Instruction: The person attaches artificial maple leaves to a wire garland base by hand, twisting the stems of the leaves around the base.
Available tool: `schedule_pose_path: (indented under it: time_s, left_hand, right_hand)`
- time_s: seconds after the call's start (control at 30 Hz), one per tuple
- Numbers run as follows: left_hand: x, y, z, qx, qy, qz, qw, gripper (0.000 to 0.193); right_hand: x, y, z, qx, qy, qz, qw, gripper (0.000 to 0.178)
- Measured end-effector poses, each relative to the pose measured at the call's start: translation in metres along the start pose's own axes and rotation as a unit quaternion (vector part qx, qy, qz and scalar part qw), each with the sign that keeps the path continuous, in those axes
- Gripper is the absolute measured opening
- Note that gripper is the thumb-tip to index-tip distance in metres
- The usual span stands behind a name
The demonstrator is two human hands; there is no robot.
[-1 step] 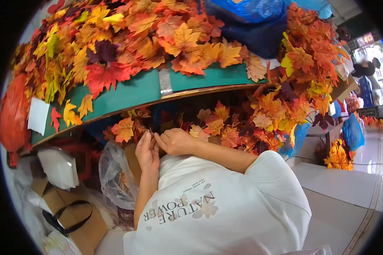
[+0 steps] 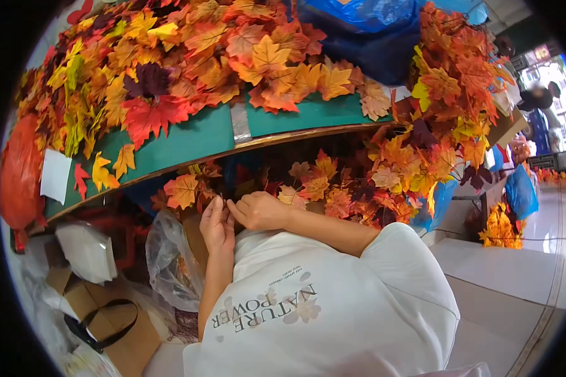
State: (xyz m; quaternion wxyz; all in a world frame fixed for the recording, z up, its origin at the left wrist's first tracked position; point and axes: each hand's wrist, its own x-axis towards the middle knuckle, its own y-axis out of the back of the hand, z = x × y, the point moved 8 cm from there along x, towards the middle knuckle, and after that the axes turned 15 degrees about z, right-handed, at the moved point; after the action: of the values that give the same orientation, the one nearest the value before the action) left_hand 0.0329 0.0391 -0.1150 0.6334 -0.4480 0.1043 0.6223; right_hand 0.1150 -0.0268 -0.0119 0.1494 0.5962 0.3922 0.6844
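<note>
Just below the table edge my two hands meet at the fingertips. My left hand (image 2: 217, 225) is closed in a pinch, palm partly turned up. Close beside it, my right hand (image 2: 260, 211) is also pinched, fingers curled. A thin dark stem (image 2: 224, 197) shows between the fingertips; its ends are hidden. An orange artificial maple leaf (image 2: 181, 191) hangs just left of my left fingertips. More artificial maple leaves (image 2: 314, 187) in orange, red and pale pink lie beyond my right hand and forearm, running up to the right.
A green-topped table (image 2: 176, 141) carries a heap of autumn leaves (image 2: 214, 50) and a dark blue bag (image 2: 365, 44). An orange-red bag (image 2: 22, 173) hangs at its left end. A clear plastic bag (image 2: 170, 257) and a cardboard box (image 2: 116, 320) stand at lower left.
Both hands hold nearly the same pinched pose, with only a slight shift of the fingers. The whole view has moved very slightly.
</note>
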Motion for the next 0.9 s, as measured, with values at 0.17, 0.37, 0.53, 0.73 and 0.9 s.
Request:
schedule_pose_path:
  time_s: [0.17, 0.37, 0.53, 0.73, 0.9]
  left_hand:
    - [0.022, 0.002, -0.011, -0.015, 0.046, -0.034, 0.998, 0.004]
    - [0.026, 0.000, -0.019, -0.010, 0.077, -0.039, 0.996, 0.007]
    - [0.028, -0.001, -0.027, 0.002, 0.084, -0.071, 0.994, 0.013]
    - [0.025, 0.009, -0.028, 0.022, 0.100, -0.061, 0.993, 0.013]
    - [0.023, 0.001, -0.030, 0.018, 0.105, -0.077, 0.991, 0.009]
  right_hand:
    - [0.009, 0.065, 0.061, 0.062, -0.096, 0.126, 0.985, 0.018]
    - [-0.026, 0.207, 0.231, -0.384, -0.319, 0.170, 0.850, 0.018]
    - [-0.043, 0.203, 0.271, -0.363, -0.370, 0.091, 0.851, 0.022]
    - [-0.037, 0.181, 0.288, -0.344, -0.324, 0.038, 0.880, 0.009]
    - [-0.047, 0.183, 0.297, -0.330, -0.366, 0.016, 0.870, 0.008]
